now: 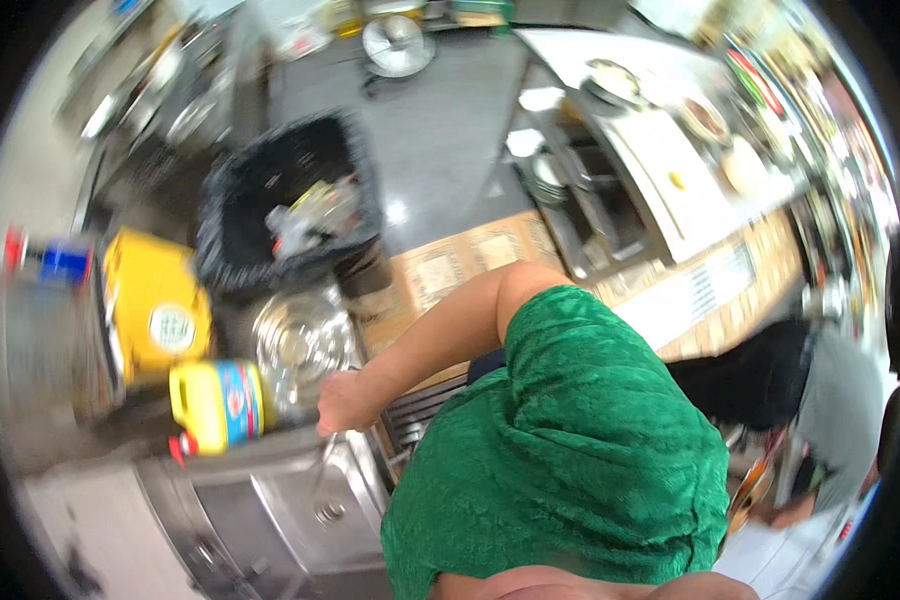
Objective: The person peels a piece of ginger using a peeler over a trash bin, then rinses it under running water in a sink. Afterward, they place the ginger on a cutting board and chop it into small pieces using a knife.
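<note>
My right hand (343, 403), with its fingers curled, is over the near edge of the counter beside a stainless steel sink (300, 510). Blur hides whether it grips anything; a thin shiny strip shows just below it. Next to the hand lies a shiny round bowl or basin (300, 341). A yellow jug (210, 405) with a red cap and a blue label is tipped on its side at the sink's back edge. Behind it is a yellow bag or box (154, 304) with a round white label. My left hand is out of view.
A black-lined bin (214, 217) holds plastic waste. A fan (397, 46) stands on the dark floor. At right, a white worktop (660, 172) carries bowls above an open steel unit (600, 195). Another person (844, 397) in grey with black clothing is at far right. Metal pans fill the upper left.
</note>
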`<state>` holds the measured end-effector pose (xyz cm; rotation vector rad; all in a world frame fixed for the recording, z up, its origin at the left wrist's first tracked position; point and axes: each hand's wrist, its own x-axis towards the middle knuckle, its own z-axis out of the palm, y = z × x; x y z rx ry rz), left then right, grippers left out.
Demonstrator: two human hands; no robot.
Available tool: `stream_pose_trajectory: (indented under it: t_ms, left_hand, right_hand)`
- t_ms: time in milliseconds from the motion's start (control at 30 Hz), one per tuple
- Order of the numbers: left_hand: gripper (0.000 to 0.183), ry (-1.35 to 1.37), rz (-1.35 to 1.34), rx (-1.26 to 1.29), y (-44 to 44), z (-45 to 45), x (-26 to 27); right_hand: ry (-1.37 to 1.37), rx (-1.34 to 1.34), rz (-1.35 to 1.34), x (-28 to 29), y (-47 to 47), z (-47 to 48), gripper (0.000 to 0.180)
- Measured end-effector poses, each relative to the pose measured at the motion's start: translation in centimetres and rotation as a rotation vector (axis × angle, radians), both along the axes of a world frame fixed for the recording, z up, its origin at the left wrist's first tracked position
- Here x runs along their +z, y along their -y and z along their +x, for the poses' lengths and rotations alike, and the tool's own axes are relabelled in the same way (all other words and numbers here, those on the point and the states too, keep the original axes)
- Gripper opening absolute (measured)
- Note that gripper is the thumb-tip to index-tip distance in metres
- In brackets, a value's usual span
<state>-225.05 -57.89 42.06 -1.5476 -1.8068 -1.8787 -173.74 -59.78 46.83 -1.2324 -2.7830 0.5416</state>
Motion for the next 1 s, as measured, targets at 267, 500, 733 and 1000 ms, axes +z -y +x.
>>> stream_pose_trajectory:
  t_ms: [267, 500, 733, 1000]
  left_hand:
    - [0.031, -0.022, -0.292, -0.653, -9.3, 36.3, 4.2]
    - [0.038, -0.818, -0.673, -1.325, -13.7, 65.1, 2.9]
    - [0.058, -1.156, -0.193, -1.616, -9.5, 95.5, -1.7]
    - [0.052, 0.217, -2.222, -2.280, 11.1, 120.8, -2.3]
  right_hand:
    - [-0.746, -1.155, -0.019, -1.9, 14.4, 25.1, 0.035]
    - [-0.780, -1.795, 0.347, -3.4, 31.7, 37.8, 0.039]
    - [-0.277, -2.517, 0.213, -3.2, 43.2, 38.5, 0.036]
    - [-0.098, -3.123, 0.437, -5.8, 44.7, 36.1, 0.037]
